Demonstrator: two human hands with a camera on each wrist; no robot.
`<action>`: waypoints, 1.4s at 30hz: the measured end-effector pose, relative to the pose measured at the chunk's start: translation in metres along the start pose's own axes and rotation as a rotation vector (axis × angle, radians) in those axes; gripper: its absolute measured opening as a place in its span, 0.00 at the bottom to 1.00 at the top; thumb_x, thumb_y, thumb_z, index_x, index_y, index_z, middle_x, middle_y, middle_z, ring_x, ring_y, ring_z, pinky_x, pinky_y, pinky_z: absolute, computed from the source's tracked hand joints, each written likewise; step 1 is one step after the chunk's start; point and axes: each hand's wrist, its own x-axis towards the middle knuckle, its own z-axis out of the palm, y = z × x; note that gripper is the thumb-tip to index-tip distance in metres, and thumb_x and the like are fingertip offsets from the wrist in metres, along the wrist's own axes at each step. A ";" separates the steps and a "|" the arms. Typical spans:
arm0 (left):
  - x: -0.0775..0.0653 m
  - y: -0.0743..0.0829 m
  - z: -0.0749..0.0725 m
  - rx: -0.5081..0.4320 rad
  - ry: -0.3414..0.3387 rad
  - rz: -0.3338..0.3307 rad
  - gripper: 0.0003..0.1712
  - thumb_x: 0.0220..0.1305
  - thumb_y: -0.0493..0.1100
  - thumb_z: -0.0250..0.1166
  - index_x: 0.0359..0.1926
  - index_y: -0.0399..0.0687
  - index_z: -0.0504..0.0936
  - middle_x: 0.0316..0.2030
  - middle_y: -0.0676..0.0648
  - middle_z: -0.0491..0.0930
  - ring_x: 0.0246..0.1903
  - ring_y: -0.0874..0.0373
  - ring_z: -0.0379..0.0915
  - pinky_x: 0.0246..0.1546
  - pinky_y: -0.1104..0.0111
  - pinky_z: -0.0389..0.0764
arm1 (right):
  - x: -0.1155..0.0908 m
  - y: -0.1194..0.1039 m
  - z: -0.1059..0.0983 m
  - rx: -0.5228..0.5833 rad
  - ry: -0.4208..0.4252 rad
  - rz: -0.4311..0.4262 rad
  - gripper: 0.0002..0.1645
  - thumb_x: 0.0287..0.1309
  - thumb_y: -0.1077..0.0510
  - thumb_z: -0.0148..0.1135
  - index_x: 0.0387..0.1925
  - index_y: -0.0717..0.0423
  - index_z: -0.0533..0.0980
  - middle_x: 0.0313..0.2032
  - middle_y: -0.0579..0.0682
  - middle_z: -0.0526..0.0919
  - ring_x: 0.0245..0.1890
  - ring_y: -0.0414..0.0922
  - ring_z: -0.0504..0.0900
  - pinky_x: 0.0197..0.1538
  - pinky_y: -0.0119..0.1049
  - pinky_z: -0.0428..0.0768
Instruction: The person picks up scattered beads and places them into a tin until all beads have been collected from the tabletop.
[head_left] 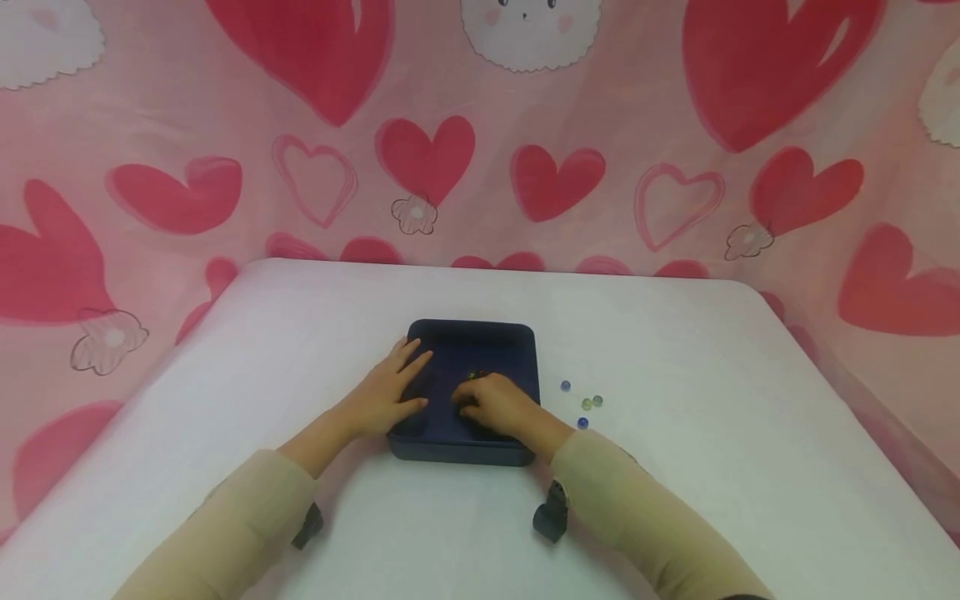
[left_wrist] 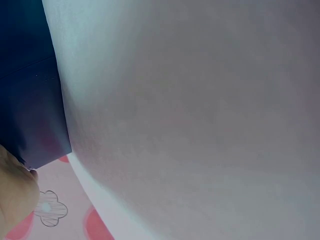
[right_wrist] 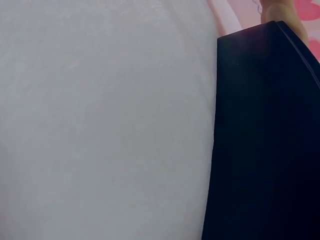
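A dark blue rectangular tray (head_left: 465,454) with raised walls sits on the white table. My left hand (head_left: 382,396) lies over its left wall with fingers spread and straight. Inside the tray, my right hand (head_left: 491,402) reaches down with bent fingers; whether they pinch anything is hidden. Just beyond its knuckles is a small dark thing with yellowish specks (head_left: 476,375), too small to make out. Right of the tray lie several glass marbles, among them a blue marble (head_left: 582,423) and a yellowish marble (head_left: 587,404). The wrist views show mostly tabletop and the tray's outer wall (left_wrist: 35,115).
The white table (head_left: 675,350) extends around the tray on every side. Behind it hangs a pink cloth (head_left: 487,83) printed with red hearts. A small dark device (head_left: 551,517) hangs under the right wrist, and another dark device (head_left: 307,527) under the left.
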 end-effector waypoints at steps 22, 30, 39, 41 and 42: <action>0.002 -0.003 0.003 -0.004 0.009 0.010 0.38 0.57 0.49 0.56 0.64 0.42 0.52 0.65 0.41 0.42 0.63 0.47 0.30 0.57 0.51 0.46 | -0.020 0.001 -0.023 0.243 0.253 0.105 0.14 0.47 0.60 0.61 0.40 0.55 0.78 0.38 0.46 0.80 0.42 0.41 0.76 0.45 0.36 0.72; 0.002 -0.001 0.001 -0.022 0.003 -0.004 0.38 0.56 0.48 0.56 0.64 0.42 0.52 0.65 0.41 0.41 0.63 0.47 0.29 0.57 0.51 0.45 | -0.041 0.009 -0.029 0.267 0.285 0.120 0.14 0.47 0.60 0.62 0.39 0.57 0.78 0.38 0.48 0.80 0.43 0.43 0.76 0.45 0.39 0.72; 0.002 -0.003 0.003 -0.019 0.009 0.007 0.38 0.56 0.49 0.56 0.64 0.42 0.52 0.65 0.41 0.41 0.63 0.47 0.29 0.57 0.50 0.45 | -0.064 0.021 -0.039 0.457 0.342 0.236 0.13 0.48 0.61 0.61 0.39 0.60 0.77 0.39 0.50 0.79 0.41 0.45 0.77 0.43 0.38 0.74; 0.001 -0.003 0.003 -0.024 0.007 0.006 0.38 0.56 0.49 0.56 0.64 0.42 0.52 0.65 0.41 0.41 0.63 0.47 0.28 0.57 0.50 0.45 | -0.069 0.024 -0.042 0.506 0.361 0.260 0.14 0.48 0.62 0.61 0.39 0.61 0.77 0.39 0.51 0.79 0.40 0.45 0.77 0.42 0.36 0.74; 0.001 -0.002 0.003 -0.024 0.006 0.004 0.38 0.56 0.49 0.56 0.64 0.42 0.52 0.65 0.41 0.41 0.63 0.47 0.28 0.57 0.50 0.45 | -0.071 0.025 -0.043 0.524 0.369 0.272 0.14 0.48 0.62 0.61 0.39 0.61 0.77 0.39 0.51 0.79 0.39 0.44 0.78 0.42 0.35 0.74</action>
